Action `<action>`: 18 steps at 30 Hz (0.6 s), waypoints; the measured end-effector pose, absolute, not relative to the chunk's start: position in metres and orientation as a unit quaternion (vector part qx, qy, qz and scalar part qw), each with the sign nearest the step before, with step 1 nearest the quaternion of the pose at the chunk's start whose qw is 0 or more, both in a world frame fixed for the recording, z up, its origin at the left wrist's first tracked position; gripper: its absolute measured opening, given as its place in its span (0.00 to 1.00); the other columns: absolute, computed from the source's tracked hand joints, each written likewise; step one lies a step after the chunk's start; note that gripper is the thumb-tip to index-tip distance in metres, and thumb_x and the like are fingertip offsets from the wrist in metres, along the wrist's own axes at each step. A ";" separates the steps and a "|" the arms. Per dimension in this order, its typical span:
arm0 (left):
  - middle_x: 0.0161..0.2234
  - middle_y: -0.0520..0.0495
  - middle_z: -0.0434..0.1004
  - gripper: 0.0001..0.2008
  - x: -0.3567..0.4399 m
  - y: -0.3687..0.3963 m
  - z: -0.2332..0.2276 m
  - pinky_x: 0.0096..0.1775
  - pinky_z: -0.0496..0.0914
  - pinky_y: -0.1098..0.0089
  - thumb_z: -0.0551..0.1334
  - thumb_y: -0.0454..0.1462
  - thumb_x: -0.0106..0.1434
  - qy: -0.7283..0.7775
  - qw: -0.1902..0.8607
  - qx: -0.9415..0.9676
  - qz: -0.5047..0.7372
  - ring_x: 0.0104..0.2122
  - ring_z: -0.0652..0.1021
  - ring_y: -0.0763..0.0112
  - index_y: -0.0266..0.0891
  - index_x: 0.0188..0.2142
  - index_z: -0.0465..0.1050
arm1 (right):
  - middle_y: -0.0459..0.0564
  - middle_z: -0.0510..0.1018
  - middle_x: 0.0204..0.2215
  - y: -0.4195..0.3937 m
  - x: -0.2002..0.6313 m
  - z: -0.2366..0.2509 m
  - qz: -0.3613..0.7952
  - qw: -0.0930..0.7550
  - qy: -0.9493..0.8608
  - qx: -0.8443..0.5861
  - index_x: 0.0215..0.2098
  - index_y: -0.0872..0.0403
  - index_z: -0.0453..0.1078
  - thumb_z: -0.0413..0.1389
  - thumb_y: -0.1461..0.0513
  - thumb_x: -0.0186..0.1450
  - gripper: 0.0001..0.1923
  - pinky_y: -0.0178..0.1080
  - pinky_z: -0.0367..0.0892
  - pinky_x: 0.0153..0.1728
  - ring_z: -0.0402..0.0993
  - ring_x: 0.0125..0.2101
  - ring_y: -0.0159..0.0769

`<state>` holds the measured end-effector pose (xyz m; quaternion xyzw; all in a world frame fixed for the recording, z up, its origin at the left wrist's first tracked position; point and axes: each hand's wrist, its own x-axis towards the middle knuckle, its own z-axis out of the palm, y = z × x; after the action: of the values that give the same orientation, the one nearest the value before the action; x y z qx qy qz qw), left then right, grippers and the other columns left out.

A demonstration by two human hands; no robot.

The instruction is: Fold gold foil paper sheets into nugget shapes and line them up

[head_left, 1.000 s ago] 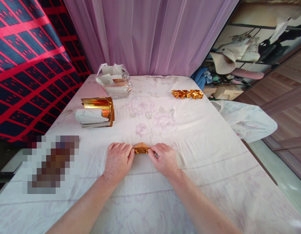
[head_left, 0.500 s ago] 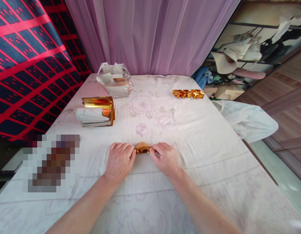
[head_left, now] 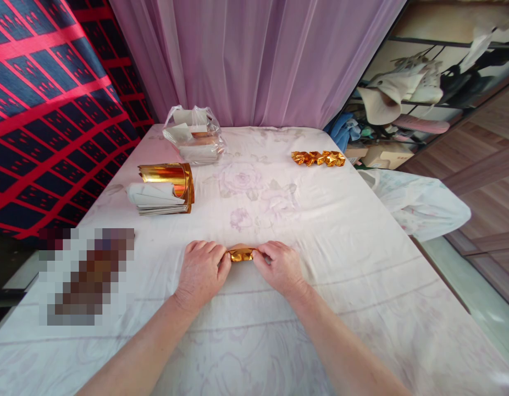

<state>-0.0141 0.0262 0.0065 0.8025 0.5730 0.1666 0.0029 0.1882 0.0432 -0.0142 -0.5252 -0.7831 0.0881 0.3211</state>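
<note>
Left hand (head_left: 202, 269) and right hand (head_left: 280, 268) pinch gold foil (head_left: 241, 255) (carton (head_left: 389, 156) perhaps printed, too blurred to read).

Left hand (head_left: 203, 270) and right hand (head_left: 280, 268) pinch, knuckles (head_left: 202, 246) up, forearms (head_left: 141, 341) slanting inward.

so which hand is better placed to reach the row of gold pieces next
Likely the right hand: the gold pieces lie on its side, farther from the left hand. Both hands pinch gold paper.
</note>
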 end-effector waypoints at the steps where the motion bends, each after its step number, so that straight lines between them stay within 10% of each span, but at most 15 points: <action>1: 0.27 0.49 0.75 0.12 -0.014 0.027 0.006 0.39 0.60 0.60 0.53 0.37 0.67 0.575 0.009 0.801 0.167 0.31 0.73 0.61 0.41 0.28 0.69 | 0.44 0.72 0.19 0.043 0.189 -0.014 0.098 0.321 -0.784 -0.522 0.21 0.52 0.68 0.54 0.62 0.64 0.13 0.35 0.55 0.27 0.68 0.23 0.31; 18: 0.25 0.50 0.73 0.14 -0.016 0.029 0.003 0.39 0.60 0.60 0.51 0.36 0.67 0.559 0.054 0.809 0.174 0.30 0.71 0.64 0.41 0.26 0.67 | 0.45 0.70 0.18 0.044 0.190 -0.014 0.070 0.304 -0.815 -0.488 0.20 0.53 0.64 0.49 0.64 0.65 0.16 0.36 0.53 0.28 0.64 0.23 0.31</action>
<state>-0.0163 0.0288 0.0028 0.8091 0.5589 0.1736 0.0539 0.1899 0.0442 -0.0135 -0.4885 -0.8149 0.0702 0.3040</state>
